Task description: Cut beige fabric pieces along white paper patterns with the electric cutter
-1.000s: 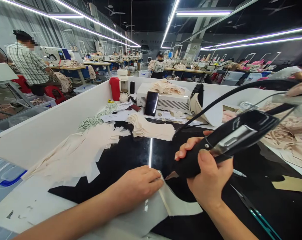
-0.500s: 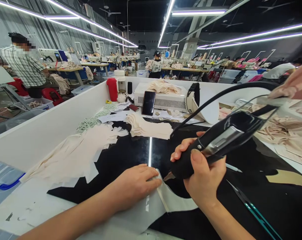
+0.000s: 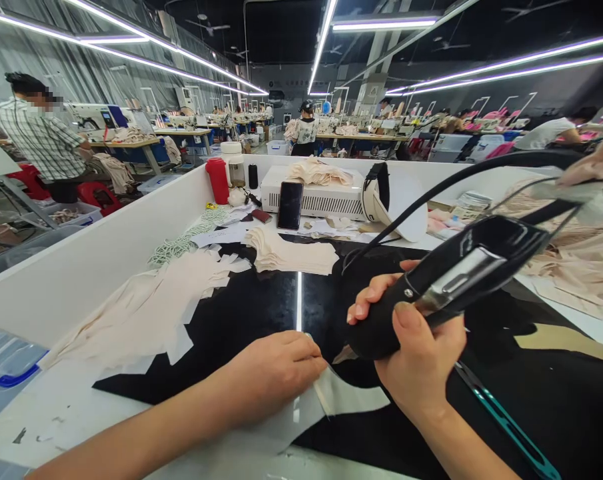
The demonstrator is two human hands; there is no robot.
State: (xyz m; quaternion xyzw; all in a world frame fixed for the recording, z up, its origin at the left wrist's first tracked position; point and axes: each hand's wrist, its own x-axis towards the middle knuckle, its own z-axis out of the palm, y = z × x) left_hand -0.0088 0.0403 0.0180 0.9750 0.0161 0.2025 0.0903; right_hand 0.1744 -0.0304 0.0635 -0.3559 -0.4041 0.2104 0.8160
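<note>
My right hand (image 3: pixel 421 353) is wrapped round a black corded handheld tool (image 3: pixel 456 273) with a silver lever on its side. The tool's narrow tip (image 3: pixel 344 353) points down left, just right of my left hand. My left hand (image 3: pixel 281 367) has its fingers closed over the edge of a pale fabric piece (image 3: pixel 356 397) on the dark work surface (image 3: pixel 261 307); the fingertips hide the exact hold. A narrow cream strip (image 3: pixel 322 397) sticks out below those fingers. Teal-handled tweezers (image 3: pixel 506 420) lie to the right of my right wrist.
Cream fabric stacks lie at the left (image 3: pixel 146 310) and back (image 3: pixel 291 250). A phone (image 3: pixel 290 205) leans on a white vented box (image 3: pixel 326 193). The tool's thick cable (image 3: pixel 461 180) arcs rightward. Another hand (image 3: pixel 594 163) holds something clear at the right edge. Co-workers (image 3: pixel 38 130) are farther back.
My right hand and the tool have shifted slightly right, away from my left hand. The left fingers have drawn closer together at the fabric edge. The view has turned a little.
</note>
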